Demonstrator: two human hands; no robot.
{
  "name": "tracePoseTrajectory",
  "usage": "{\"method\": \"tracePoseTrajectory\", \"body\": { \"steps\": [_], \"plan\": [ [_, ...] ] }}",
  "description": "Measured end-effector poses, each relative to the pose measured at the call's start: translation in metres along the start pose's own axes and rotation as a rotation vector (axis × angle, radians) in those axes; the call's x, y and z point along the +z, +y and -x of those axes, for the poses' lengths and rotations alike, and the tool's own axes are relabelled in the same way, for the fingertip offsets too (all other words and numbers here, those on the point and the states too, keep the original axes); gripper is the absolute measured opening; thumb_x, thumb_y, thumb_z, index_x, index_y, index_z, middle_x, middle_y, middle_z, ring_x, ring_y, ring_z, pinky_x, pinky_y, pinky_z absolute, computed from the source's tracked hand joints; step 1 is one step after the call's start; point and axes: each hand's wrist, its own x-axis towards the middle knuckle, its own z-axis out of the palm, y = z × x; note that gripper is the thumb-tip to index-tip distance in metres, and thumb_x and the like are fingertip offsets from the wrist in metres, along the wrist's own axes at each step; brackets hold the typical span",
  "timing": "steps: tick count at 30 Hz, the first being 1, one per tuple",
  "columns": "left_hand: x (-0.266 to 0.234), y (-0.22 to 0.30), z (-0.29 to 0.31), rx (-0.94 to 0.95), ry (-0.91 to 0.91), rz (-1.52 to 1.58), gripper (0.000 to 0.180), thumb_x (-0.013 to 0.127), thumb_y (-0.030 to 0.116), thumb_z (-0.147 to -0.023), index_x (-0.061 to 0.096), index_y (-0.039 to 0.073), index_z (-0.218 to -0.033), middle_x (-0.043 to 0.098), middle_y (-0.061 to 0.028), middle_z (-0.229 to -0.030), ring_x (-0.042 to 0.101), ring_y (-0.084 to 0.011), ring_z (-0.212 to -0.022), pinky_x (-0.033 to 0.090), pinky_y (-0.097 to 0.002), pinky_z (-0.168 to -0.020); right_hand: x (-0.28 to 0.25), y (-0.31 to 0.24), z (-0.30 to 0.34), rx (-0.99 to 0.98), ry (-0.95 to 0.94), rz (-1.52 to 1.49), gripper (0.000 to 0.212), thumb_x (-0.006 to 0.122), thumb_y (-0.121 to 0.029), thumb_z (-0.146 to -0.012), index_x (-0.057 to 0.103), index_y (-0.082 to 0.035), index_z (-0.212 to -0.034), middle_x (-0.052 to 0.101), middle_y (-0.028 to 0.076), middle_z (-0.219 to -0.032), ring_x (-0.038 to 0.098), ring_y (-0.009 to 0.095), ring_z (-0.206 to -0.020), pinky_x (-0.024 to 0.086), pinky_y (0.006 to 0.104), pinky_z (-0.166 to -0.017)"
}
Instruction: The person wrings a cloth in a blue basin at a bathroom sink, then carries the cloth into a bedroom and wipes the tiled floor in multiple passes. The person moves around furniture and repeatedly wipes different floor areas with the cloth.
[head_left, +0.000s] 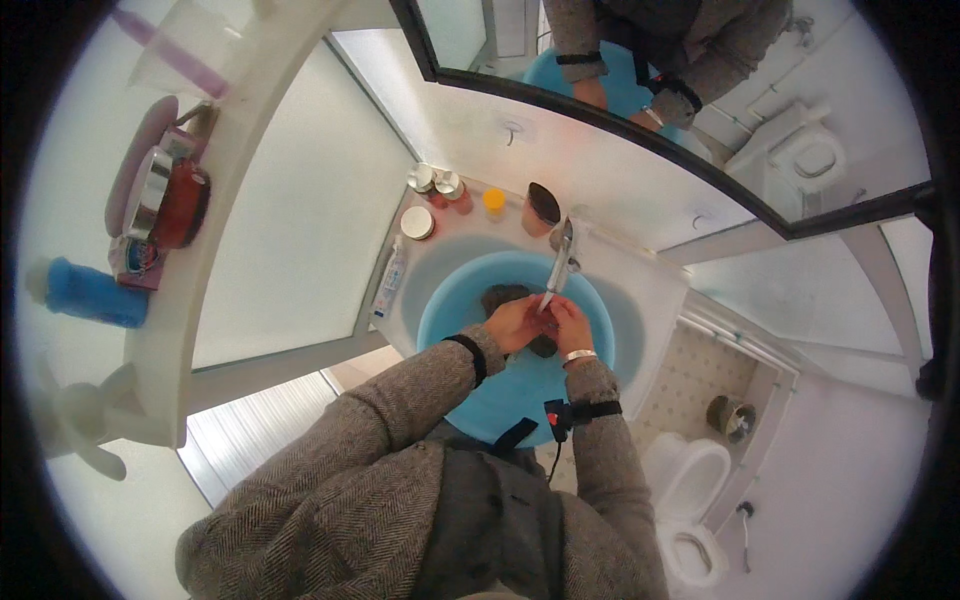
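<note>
A light-blue basin [432, 290] stands in the white sink [650, 335]. A dark, soaked-looking bundle [500, 296], perhaps cloth, lies in it, partly under my hands. Over the basin, my left hand [512, 322] and my right hand [571, 328] come together right below the spout of the chrome faucet [562, 262]. Both have their fingers curled inward and meeting. Something small and reddish shows between them, but its kind is too small to tell. A bracelet and dark bands circle my wrists.
Jars [418, 222], a yellow-capped container [493, 202], a dark-topped cup [542, 208] and a toothpaste tube [389, 280] stand or lie around the sink. A black-framed mirror [600, 122] hangs above. At left is a loaded shelf [225, 140]; at lower right, a toilet [690, 480].
</note>
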Motion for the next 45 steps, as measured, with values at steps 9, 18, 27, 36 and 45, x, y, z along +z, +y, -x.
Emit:
{"method": "tracePoseTrajectory", "body": {
  "steps": [9,18,27,36,45],
  "plan": [
    [-0.010,-0.008,-0.007,-0.079,0.192,-0.006,0.021,0.055,0.016,-0.092,0.058,0.007,-0.110,0.061,-0.0065,-0.101,0.058,-0.0209,-0.096,0.048,-0.0329,-0.082,-0.006,-0.002,0.017,-0.187,0.312,0.540,0.023,0.060,-0.016,-0.088,0.068,-0.003,-0.106,0.069,0.012,-0.095,0.064,0.019,-0.085,0.049,0.0306,-0.078],
    [-0.008,0.020,0.015,-0.232,1.021,-0.735,0.059,0.063,0.016,-0.083,0.040,0.014,-0.137,0.035,-0.0217,-0.134,0.047,-0.0344,-0.115,0.048,-0.0425,-0.093,0.016,0.059,0.011,-0.233,-0.079,1.695,0.043,0.066,-0.023,-0.078,0.061,-0.023,-0.120,0.051,0.008,-0.126,0.044,0.036,-0.121,0.045,0.0559,-0.088],
    [-0.032,0.012,0.021,-0.318,0.892,-0.398,0.070,0.057,0.022,-0.089,0.021,0.018,-0.148,0.031,-0.0224,-0.140,0.047,-0.0363,-0.116,0.047,-0.0456,-0.092,0.024,0.053,0.016,-0.384,-0.309,1.734,0.071,0.077,-0.033,-0.067,0.050,-0.028,-0.133,0.035,0.016,-0.140,0.038,0.038,-0.125,0.033,0.0635,-0.098],
    [-0.063,-0.019,0.026,-0.361,0.812,-0.217,0.076,0.057,0.032,-0.090,0.011,0.018,-0.150,0.032,-0.0216,-0.142,0.041,-0.0359,-0.125,0.040,-0.0502,-0.098,0.031,0.051,0.013,-0.141,0.075,1.603,0.063,0.078,-0.027,-0.067,0.055,-0.016,-0.125,0.045,0.018,-0.131,0.050,0.036,-0.115,0.047,0.0491,-0.090],
    [-0.033,0.000,0.033,-0.325,0.715,0.112,0.063,0.056,0.041,-0.091,0.026,0.019,-0.142,0.052,-0.0116,-0.125,0.053,-0.0301,-0.111,0.044,-0.0532,-0.093,0.043,0.038,0.026,-0.099,-0.209,0.287,0.036,0.071,-0.015,-0.075,0.057,-0.004,-0.105,0.060,0.010,-0.100,0.058,0.022,-0.094,0.048,0.0335,-0.081]
  ]
}}
